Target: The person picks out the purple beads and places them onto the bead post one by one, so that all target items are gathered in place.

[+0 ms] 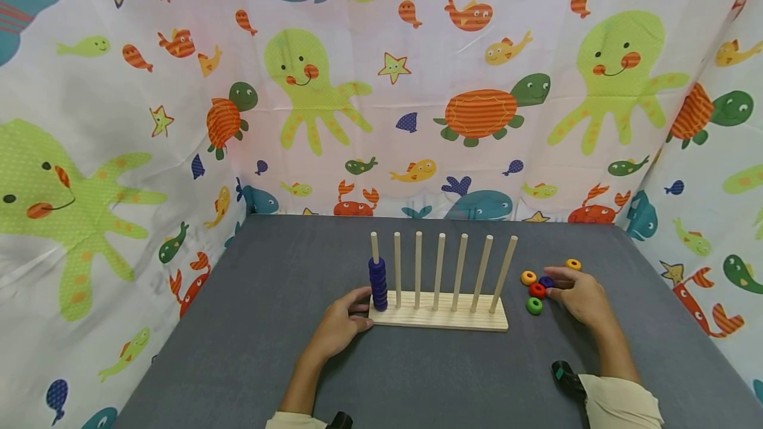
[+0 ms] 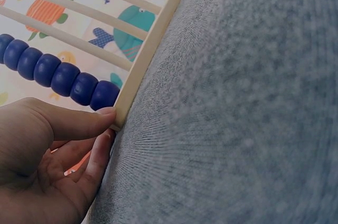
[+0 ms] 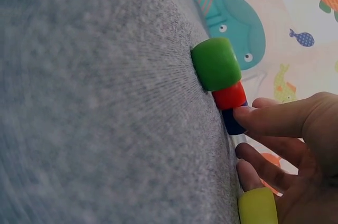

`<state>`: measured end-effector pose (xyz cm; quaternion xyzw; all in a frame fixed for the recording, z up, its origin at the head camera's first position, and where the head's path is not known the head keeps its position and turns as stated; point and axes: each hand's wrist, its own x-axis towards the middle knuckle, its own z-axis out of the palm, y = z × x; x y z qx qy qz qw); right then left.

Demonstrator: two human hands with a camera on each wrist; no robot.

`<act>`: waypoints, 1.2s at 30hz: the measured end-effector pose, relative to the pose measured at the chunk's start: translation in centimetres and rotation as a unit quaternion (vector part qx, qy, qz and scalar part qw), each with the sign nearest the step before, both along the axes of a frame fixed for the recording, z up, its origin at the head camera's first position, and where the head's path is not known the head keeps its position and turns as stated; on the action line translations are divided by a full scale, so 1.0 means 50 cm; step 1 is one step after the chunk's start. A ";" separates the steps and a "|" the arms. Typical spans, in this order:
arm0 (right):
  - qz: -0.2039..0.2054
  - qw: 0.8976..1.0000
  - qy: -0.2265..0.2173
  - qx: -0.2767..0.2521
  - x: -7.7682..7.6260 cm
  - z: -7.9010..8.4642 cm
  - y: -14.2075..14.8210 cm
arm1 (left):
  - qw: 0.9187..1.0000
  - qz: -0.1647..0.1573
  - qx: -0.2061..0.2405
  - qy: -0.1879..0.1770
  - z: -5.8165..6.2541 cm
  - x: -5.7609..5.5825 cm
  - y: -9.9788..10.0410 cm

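Observation:
A wooden peg stand [image 1: 441, 318] with several upright pegs stands on the table; its leftmost peg carries a stack of blue beads [image 1: 378, 285]. My left hand [image 1: 341, 324] grips the left end of the base, and in the left wrist view the thumb [image 2: 100, 121] presses the base's edge beside the lowest blue bead. To the right of the stand, my right hand [image 1: 579, 293] has thumb and forefinger around a loose blue bead [image 3: 233, 122], which lies against a red bead [image 1: 537, 290]. A green bead [image 1: 534, 306] is just in front of the red one.
An orange-yellow bead [image 1: 528, 278] lies left of the blue one, and another yellow bead [image 1: 573, 264] sits behind the right hand. The grey tabletop [image 1: 441, 376] ends at a cloth backdrop [image 1: 381, 171] printed with sea animals, which also hangs along both sides.

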<state>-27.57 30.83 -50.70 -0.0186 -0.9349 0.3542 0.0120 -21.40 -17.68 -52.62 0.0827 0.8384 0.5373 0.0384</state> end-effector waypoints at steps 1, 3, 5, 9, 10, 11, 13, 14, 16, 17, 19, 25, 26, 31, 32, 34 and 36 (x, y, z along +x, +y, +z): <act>-0.001 1.000 0.001 0.001 0.000 -0.001 0.000 | 1.000 0.001 -0.001 0.000 0.000 0.000 0.000; -0.003 1.000 0.005 0.003 -0.001 -0.004 0.001 | 1.000 0.001 -0.002 0.000 -0.001 0.000 0.001; -0.004 1.000 0.010 0.004 0.000 -0.005 0.001 | 1.000 0.001 -0.004 0.001 -0.001 0.000 0.001; -0.003 1.000 0.019 0.005 0.002 0.000 0.001 | 1.000 0.002 -0.005 0.002 -0.002 -0.001 0.000; -0.003 1.000 0.019 0.005 0.003 0.002 0.001 | 1.000 0.002 -0.005 0.002 -0.002 -0.001 0.000; -0.004 1.000 0.018 0.003 0.004 0.005 0.001 | 1.000 0.002 -0.005 0.001 -0.002 -0.001 0.000; -0.006 1.000 0.014 -0.003 0.006 0.012 0.001 | 1.000 0.002 -0.005 0.001 -0.001 -0.001 0.000; -0.008 1.000 0.014 -0.006 0.006 0.016 0.000 | 1.000 0.003 -0.004 0.001 -0.001 -0.001 0.000; -0.011 1.000 0.017 -0.011 0.007 0.023 -0.003 | 1.000 0.003 -0.003 0.001 -0.001 -0.001 0.000; -0.011 1.000 0.019 -0.013 0.008 0.027 -0.005 | 1.000 0.002 -0.003 0.001 0.000 -0.001 0.000; -0.012 0.999 0.024 -0.018 0.009 0.036 -0.008 | 1.000 0.002 -0.003 0.002 0.000 -0.001 0.000; -0.010 0.999 0.036 -0.030 0.020 0.072 -0.024 | 1.000 0.001 -0.004 0.003 -0.001 0.000 -0.001; -0.009 0.999 0.042 -0.029 0.021 0.079 -0.028 | 1.000 0.001 -0.004 0.002 -0.001 0.000 -0.001; 0.000 0.997 0.080 -0.025 0.031 0.116 -0.044 | 1.000 0.002 -0.006 -0.001 -0.001 0.000 0.000; 0.001 0.996 0.087 -0.024 0.033 0.122 -0.047 | 1.000 0.002 -0.006 -0.001 -0.001 0.000 0.000; 0.003 0.994 0.103 -0.023 0.038 0.133 -0.054 | 1.000 0.002 -0.005 -0.001 0.000 0.000 0.000; 0.003 0.993 0.117 -0.021 0.043 0.143 -0.060 | 1.000 0.002 -0.003 -0.001 0.001 0.001 0.001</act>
